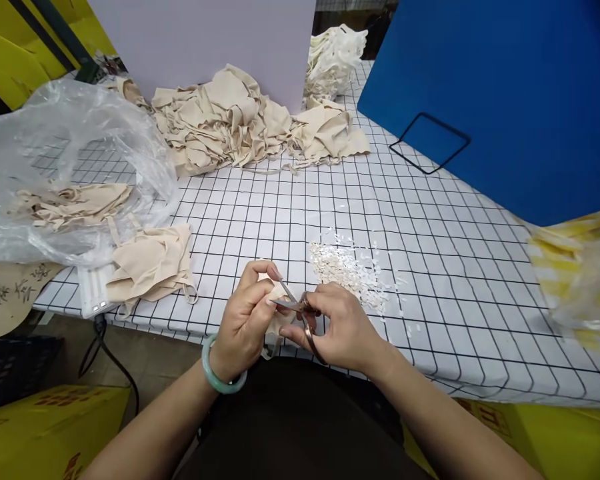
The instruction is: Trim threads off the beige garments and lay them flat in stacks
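Note:
My left hand (245, 320) pinches a small beige fabric piece (279, 308) at the near edge of the grid-patterned table (430, 267). A green bangle sits on that wrist. My right hand (343, 327) grips small metal snips (300, 317), whose open blades touch the fabric between my two hands. A scatter of tiny white cuttings (353, 270) lies on the table just beyond my right hand.
A beige fabric stack (150, 267) lies to the left, next to a clear plastic bag (55, 167) holding more pieces. A large beige heap (240, 120) and a white heap (333, 57) sit at the back. A blue board (505, 87) leans at right. Yellow boxes stand below.

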Demonstrator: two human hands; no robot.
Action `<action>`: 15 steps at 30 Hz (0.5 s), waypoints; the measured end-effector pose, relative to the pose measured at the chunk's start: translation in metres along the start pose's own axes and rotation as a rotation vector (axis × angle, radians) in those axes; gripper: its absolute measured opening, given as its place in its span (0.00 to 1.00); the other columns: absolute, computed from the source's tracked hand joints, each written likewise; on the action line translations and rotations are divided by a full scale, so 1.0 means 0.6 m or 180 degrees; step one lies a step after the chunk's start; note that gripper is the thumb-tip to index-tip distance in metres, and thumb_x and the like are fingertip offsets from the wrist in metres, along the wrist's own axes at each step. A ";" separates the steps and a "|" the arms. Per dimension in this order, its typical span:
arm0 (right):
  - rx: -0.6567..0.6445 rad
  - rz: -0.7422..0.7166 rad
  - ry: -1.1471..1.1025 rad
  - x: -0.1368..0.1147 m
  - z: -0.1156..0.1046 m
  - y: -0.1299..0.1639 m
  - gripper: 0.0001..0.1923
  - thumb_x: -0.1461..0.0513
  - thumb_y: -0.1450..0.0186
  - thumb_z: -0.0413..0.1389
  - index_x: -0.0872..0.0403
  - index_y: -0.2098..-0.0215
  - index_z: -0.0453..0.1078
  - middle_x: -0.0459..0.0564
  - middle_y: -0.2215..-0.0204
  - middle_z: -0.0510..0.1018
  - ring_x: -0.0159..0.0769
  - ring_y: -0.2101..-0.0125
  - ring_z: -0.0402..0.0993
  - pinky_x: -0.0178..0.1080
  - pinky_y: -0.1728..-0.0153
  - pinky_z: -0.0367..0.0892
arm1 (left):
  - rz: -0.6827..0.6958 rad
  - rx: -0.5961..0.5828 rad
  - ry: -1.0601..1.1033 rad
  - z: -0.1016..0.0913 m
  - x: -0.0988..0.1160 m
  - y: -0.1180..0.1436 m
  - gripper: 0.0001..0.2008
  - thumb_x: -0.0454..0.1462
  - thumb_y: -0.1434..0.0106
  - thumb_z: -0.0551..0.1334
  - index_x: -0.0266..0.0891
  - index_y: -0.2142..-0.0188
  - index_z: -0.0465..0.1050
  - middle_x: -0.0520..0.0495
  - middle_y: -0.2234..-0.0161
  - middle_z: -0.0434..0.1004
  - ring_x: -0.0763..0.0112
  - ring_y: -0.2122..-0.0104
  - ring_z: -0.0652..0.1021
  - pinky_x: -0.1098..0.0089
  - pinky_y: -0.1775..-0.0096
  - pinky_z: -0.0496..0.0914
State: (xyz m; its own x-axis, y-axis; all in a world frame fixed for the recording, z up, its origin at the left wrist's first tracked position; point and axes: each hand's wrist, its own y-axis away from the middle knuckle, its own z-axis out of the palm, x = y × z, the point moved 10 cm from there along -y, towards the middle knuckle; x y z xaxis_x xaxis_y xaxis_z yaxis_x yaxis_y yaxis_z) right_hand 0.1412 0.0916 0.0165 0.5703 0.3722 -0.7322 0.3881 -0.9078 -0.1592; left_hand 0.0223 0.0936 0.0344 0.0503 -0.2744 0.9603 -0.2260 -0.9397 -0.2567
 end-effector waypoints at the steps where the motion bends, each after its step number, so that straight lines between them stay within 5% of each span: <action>1: 0.0005 0.0002 0.0001 0.000 -0.001 0.000 0.25 0.45 0.42 0.63 0.54 0.81 0.63 0.44 0.83 0.70 0.30 0.79 0.63 0.37 0.70 0.58 | 0.0013 -0.0009 -0.0030 0.001 0.000 0.000 0.15 0.35 0.29 0.51 0.38 0.71 0.71 0.42 0.59 0.64 0.60 0.52 0.67 0.62 0.52 0.67; 15: -0.0129 0.0185 -0.0090 0.002 0.002 0.000 0.25 0.44 0.41 0.61 0.54 0.81 0.64 0.43 0.84 0.70 0.29 0.80 0.64 0.35 0.71 0.60 | 0.0262 -0.0170 -0.0131 0.016 0.015 -0.002 0.15 0.34 0.28 0.51 0.39 0.71 0.69 0.44 0.70 0.67 0.61 0.52 0.65 0.64 0.55 0.66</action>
State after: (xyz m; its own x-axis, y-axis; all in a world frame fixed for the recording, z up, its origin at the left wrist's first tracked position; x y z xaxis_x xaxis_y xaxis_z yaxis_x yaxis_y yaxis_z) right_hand 0.1409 0.0917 0.0148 0.5723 0.3129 -0.7580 0.3841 -0.9190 -0.0894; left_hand 0.0324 0.0904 0.0424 0.0692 -0.3595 0.9306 -0.2823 -0.9018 -0.3273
